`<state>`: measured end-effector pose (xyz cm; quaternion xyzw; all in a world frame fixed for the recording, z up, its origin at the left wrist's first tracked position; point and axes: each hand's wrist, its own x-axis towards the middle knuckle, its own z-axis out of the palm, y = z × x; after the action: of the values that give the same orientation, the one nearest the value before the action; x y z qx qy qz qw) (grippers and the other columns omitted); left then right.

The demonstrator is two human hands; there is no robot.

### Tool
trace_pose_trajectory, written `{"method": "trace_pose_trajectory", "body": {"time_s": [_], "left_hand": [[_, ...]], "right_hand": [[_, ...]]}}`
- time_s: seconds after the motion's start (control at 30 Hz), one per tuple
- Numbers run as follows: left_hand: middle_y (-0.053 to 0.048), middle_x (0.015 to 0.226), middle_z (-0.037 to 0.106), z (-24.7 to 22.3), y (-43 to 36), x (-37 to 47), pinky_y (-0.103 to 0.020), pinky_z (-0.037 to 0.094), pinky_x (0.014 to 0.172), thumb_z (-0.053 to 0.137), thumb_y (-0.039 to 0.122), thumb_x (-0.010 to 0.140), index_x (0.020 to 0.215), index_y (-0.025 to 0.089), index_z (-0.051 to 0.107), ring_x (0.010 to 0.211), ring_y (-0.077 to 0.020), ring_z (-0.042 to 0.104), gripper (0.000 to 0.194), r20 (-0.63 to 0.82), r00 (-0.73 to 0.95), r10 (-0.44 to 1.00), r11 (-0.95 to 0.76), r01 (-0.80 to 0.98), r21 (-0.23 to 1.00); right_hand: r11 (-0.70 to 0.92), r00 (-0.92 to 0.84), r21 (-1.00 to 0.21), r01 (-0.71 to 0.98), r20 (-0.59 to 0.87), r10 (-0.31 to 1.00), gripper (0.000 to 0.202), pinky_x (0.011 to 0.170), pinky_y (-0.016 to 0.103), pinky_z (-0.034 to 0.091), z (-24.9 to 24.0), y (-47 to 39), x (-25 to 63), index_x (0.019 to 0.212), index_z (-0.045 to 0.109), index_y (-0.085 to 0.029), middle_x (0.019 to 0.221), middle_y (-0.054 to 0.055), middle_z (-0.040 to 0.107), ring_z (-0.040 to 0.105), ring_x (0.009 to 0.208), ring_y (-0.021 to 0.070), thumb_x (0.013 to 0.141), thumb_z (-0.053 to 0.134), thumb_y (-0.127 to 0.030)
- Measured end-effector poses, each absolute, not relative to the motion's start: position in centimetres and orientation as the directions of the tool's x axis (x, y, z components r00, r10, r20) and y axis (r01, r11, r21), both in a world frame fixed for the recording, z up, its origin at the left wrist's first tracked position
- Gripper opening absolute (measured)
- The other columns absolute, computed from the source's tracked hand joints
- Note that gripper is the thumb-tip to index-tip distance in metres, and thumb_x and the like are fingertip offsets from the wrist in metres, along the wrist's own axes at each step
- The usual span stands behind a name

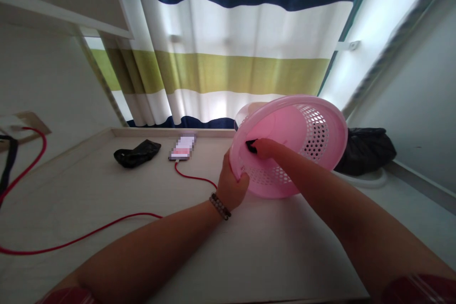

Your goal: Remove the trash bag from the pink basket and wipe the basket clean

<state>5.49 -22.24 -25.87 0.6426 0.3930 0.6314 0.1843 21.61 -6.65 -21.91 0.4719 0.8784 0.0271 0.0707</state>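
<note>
The left hand (232, 184) is gripping the tilted pink basket's (288, 99) rim. The right hand (265, 148) is reaching inside, fingers closed on something black (251, 146).

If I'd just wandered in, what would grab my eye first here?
Probably the big pink basket, right of centre, tilted with the left hand at its rim and the right hand inside, on something black. Behind hangs a boldly striped curtain; at left, a bright red cable crosses the pale surface.
</note>
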Motion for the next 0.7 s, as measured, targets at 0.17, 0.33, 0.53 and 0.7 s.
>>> {"method": "trace_pose_trajectory", "body": {"time_s": [0.17,0.33,0.53,0.7], "left_hand": [[-0.010,0.123,0.052,-25.9,-22.5,5.5,-0.041,0.040,0.105,0.053,0.006,0.070,0.127,0.019,0.039,0.116,-0.0232,0.051,0.060,0.669,-0.104,0.736,-0.626,0.271,0.731],[-0.010,0.127,0.050,-25.9,-22.5,5.4,-0.041,0.040,0.105,0.053,0.005,0.072,0.131,0.019,0.036,0.116,-0.0227,0.051,0.063,0.657,-0.097,0.747,-0.618,0.264,0.741],[-0.009,0.124,0.052,-26.0,-22.5,5.4,-0.040,0.041,0.104,0.055,0.003,0.070,0.128,0.019,0.038,0.112,-0.0217,0.053,0.063,0.669,-0.082,0.739,-0.643,0.214,0.736],[-0.008,0.122,0.051,-25.9,-22.5,5.5,-0.041,0.041,0.103,0.054,0.001,0.068,0.125,0.019,0.041,0.112,-0.0220,0.051,0.061,0.668,-0.083,0.740,-0.647,0.187,0.739]], "right_hand": [[0.602,-0.592,0.230,0.764,-0.121,0.797,0.039,0.081,0.035,0.048,-21.9,-10.8,22.2,0.119,0.063,-0.019,0.111,0.012,0.068,0.065,0.094,0.0266,0.082,0.055,-0.027],[0.588,-0.565,0.282,0.758,-0.167,0.808,0.041,0.074,0.034,0.049,-21.6,-16.4,23.1,0.123,0.060,-0.018,0.102,0.016,0.069,0.067,0.088,0.0265,0.084,0.048,-0.019],[0.578,-0.567,0.322,0.750,-0.138,0.812,0.038,0.072,0.037,0.051,-21.8,-17.9,22.8,0.120,0.059,-0.016,0.100,0.017,0.069,0.067,0.087,0.0277,0.088,0.040,-0.017],[0.555,-0.549,0.288,0.780,-0.109,0.829,0.035,0.080,0.040,0.050,-22.2,-13.3,21.6,0.115,0.062,-0.015,0.108,0.016,0.068,0.065,0.095,0.0298,0.085,0.049,-0.023]]}}
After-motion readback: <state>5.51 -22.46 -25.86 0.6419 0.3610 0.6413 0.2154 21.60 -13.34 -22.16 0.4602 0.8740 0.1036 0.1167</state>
